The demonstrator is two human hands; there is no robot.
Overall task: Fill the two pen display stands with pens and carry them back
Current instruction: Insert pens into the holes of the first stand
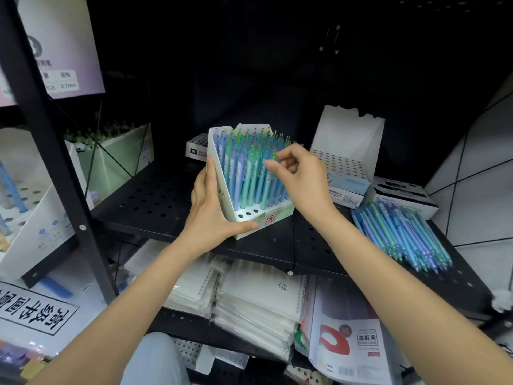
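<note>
A white pen display stand (244, 223) sits on the black perforated shelf, packed with blue and green pens (247, 168); a few holes in its front row are bare. My left hand (211, 209) grips the stand's left side and front corner. My right hand (299, 176) pinches the top of a pen in the stand. A second white stand (347, 143), with no pens in it, is behind to the right. A loose pile of blue and green pens (399, 234) lies on the shelf at the right.
Small boxes (402, 195) lie between the second stand and the loose pens. Another box (197, 147) is behind the filled stand. Other displays (119, 157) stand on the left shelves past a black upright (55, 151). Notebooks and folders (258, 307) are stacked on the shelf below.
</note>
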